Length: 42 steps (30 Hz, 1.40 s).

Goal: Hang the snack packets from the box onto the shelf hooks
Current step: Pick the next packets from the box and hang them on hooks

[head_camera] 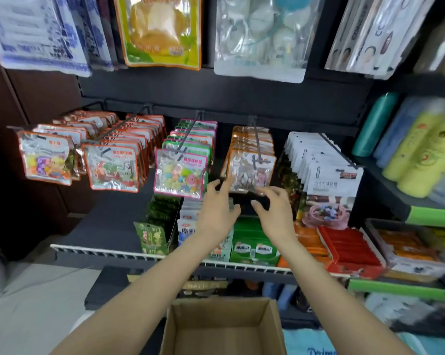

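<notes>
The front orange-edged snack packet (251, 172) is clear, with pale sweets inside, and hangs on a black hook (255, 139). Left hand (217, 211) and right hand (274, 213) reach below it, fingers spread. The cardboard box (222, 329) shows only its brown floor.

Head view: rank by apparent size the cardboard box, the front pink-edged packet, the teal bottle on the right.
1. cardboard box, largest, though it is nearest the camera and cut off by the frame's lower edge.
2. and 3. front pink-edged packet and teal bottle: too alike in apparent size to rank.
</notes>
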Tool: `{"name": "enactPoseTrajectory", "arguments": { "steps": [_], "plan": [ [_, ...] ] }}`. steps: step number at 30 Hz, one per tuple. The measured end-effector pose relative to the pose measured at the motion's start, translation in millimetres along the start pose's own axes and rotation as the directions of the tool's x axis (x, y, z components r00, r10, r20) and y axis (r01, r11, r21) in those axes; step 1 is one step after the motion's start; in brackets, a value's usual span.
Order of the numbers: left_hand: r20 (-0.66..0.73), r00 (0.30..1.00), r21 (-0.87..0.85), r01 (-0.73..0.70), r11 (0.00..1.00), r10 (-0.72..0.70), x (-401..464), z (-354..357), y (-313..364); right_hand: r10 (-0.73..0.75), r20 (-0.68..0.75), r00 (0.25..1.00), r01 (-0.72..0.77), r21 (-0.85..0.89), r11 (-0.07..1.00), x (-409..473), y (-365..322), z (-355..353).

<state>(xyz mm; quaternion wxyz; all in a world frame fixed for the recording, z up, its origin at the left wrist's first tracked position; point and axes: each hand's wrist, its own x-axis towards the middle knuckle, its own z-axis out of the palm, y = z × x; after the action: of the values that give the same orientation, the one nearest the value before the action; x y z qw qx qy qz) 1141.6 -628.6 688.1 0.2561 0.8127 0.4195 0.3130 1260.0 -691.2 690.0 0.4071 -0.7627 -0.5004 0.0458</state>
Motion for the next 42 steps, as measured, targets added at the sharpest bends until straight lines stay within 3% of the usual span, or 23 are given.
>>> {"name": "enactPoseTrajectory", "arguments": {
  "steps": [5,8,10,14,19,22,27,29,32,34,36,39,42],
  "plan": [
    [0.19,0.982,-0.029,0.005,1.0,0.001,-75,8,-21,0.057,0.269,0.962,-0.044,-0.052,0.998,-100,11,15],
    [0.368,0.928,-0.007,0.062,0.998,-0.055,-126,29,-45,0.136,0.328,0.935,-0.072,-0.2,0.977,-164,38,41],
    [0.481,0.87,0.018,0.11,0.994,-0.105,-156,44,-60,0.272,0.367,0.89,-0.164,-0.299,0.94,-204,60,58],
    [0.717,0.656,0.153,0.181,0.971,-0.235,-213,78,-86,0.564,0.472,0.678,-0.412,-0.391,0.823,-278,90,83],
    [0.877,0.385,0.22,0.211,0.952,-0.288,-280,111,-110,0.741,0.571,0.353,-0.526,-0.534,0.662,-334,93,90],
    [0.886,0.361,0.211,0.243,0.947,-0.29,-299,117,-121,0.782,0.562,0.268,-0.534,-0.589,0.607,-340,95,91],
    [0.899,0.332,0.191,0.287,0.939,-0.285,-310,114,-135,0.807,0.528,0.266,-0.752,-0.41,0.516,-341,109,102],
    [0.921,0.31,0.158,0.256,0.954,-0.235,-312,111,-137,0.814,0.469,0.343,-0.796,-0.315,0.517,-339,111,106],
    [0.919,0.378,0.038,0.204,0.978,-0.114,-307,108,-145,0.789,0.387,0.476,-0.793,-0.198,0.576,-336,106,103],
    [0.895,0.444,-0.002,0.097,0.995,-0.042,-298,103,-148,0.749,0.364,0.554,-0.76,-0.147,0.634,-332,98,92],
    [0.837,0.547,0.059,-0.127,0.99,0.02,-288,98,-145,0.666,0.363,0.652,-0.661,-0.158,0.734,-323,88,78],
    [0.741,0.63,0.113,-0.46,0.881,0.234,-270,91,-133,0.523,0.369,0.768,-0.511,-0.14,0.848,-308,77,64],
    [0.697,0.65,0.063,-0.476,0.877,0.303,-247,79,-118,0.455,0.304,0.837,-0.462,-0.055,0.885,-296,66,54]
  ]
}}
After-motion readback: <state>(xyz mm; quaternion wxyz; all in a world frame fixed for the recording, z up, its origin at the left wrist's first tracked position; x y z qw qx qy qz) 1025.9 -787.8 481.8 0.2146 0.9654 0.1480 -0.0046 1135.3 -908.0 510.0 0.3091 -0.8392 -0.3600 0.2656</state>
